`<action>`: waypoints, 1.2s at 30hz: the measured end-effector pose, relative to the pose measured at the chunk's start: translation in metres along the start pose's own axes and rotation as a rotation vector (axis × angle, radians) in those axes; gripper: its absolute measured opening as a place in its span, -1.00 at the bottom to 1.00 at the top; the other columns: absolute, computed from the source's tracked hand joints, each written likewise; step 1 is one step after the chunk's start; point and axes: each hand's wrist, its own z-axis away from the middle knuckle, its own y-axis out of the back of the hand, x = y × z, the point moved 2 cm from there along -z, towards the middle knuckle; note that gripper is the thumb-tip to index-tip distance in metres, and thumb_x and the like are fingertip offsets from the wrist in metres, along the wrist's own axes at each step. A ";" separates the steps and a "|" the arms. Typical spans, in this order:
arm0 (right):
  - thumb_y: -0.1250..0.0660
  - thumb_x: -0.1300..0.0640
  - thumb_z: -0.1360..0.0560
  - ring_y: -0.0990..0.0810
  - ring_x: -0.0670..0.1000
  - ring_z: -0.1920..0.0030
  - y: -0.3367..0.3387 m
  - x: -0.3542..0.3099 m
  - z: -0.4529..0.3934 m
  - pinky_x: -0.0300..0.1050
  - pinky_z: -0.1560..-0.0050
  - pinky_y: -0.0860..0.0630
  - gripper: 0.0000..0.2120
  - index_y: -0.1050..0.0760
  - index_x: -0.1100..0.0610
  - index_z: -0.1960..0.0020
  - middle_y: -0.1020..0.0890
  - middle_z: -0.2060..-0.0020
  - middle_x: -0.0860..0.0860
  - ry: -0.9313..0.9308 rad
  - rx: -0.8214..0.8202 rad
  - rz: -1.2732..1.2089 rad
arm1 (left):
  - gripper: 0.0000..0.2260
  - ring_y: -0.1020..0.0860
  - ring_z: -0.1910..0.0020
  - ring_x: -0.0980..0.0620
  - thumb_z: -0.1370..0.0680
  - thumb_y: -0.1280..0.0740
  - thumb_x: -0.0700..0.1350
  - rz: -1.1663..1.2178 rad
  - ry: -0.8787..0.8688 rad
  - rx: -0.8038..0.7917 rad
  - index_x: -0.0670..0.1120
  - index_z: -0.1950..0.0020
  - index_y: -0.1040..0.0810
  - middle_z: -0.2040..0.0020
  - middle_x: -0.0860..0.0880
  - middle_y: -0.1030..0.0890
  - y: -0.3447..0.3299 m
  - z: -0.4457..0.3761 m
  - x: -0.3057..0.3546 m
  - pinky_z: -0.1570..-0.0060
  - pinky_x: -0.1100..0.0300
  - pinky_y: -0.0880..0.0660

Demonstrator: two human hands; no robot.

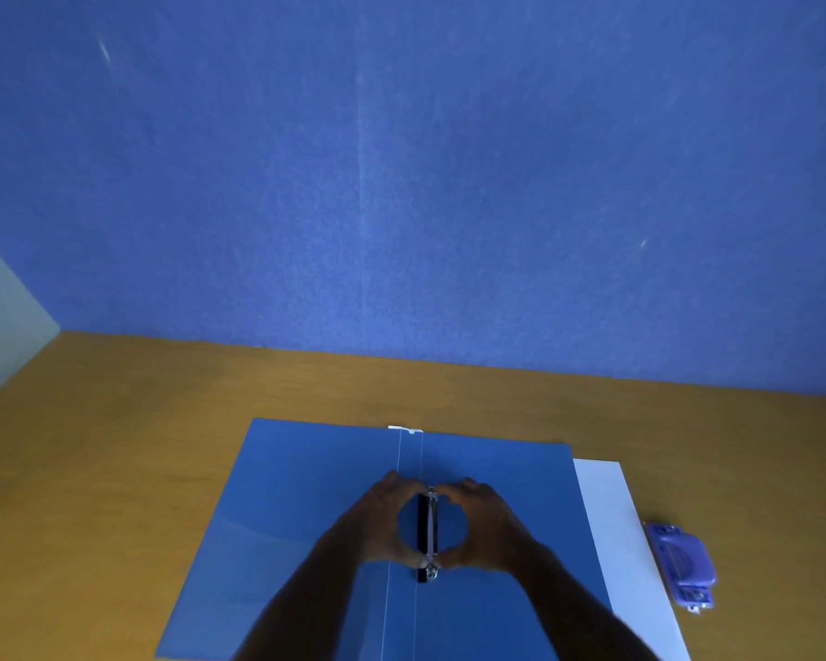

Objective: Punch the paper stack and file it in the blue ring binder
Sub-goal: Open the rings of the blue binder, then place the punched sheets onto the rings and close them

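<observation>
2 hands (428, 524) on 1 binder (306, 517) (open).

A binder (306, 541) is laid open flat on the desk (115, 446), near the front edge, with its spine running from near to far. The ring mechanism (429, 531) is set along the spine at the middle. The left hand (377, 527) is placed on the mechanism from the left and the right hand (482, 527) from the right, fingertips meeting at its far and near ends. A paper stack (625, 541) is laid just right of the binder, partly under its right cover. A hole punch (683, 565) is set right of the paper. A wall panel (401, 183) stands behind the desk.
</observation>
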 end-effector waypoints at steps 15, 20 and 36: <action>-0.60 -0.15 -0.19 -0.36 -0.19 -0.23 -0.001 0.013 0.004 -0.31 -0.16 -0.30 -0.06 -0.28 -0.07 -0.48 -0.42 -0.30 -0.10 -0.021 -0.040 -0.106 | -0.16 -0.45 -0.12 0.11 -0.16 -0.59 0.16 0.027 0.014 -0.011 0.18 -0.39 -0.35 -0.16 0.11 -0.38 0.003 0.005 0.001 -0.12 0.10 -0.55; -0.61 -0.15 -0.17 -0.36 -0.17 -0.23 -0.001 0.014 0.004 -0.31 -0.15 -0.31 -0.04 -0.27 -0.07 -0.48 -0.42 -0.31 -0.08 -0.012 -0.056 -0.127 | -0.16 -0.44 -0.14 0.13 -0.15 -0.59 0.16 0.045 0.033 -0.013 0.22 -0.39 -0.35 -0.16 0.10 -0.38 0.004 0.009 0.003 -0.15 0.10 -0.54; -0.59 -0.28 -0.16 -0.53 -0.06 -0.25 0.063 0.107 0.041 -0.18 -0.30 -0.41 -0.14 -0.47 0.02 -0.37 -0.59 -0.21 -0.08 -0.240 0.319 -0.119 | -0.30 -0.34 -0.32 -0.06 -0.41 -0.36 0.30 -0.412 -0.095 0.107 0.01 -0.45 -0.31 -0.32 -0.02 -0.35 -0.009 -0.007 0.079 -0.29 0.04 -0.32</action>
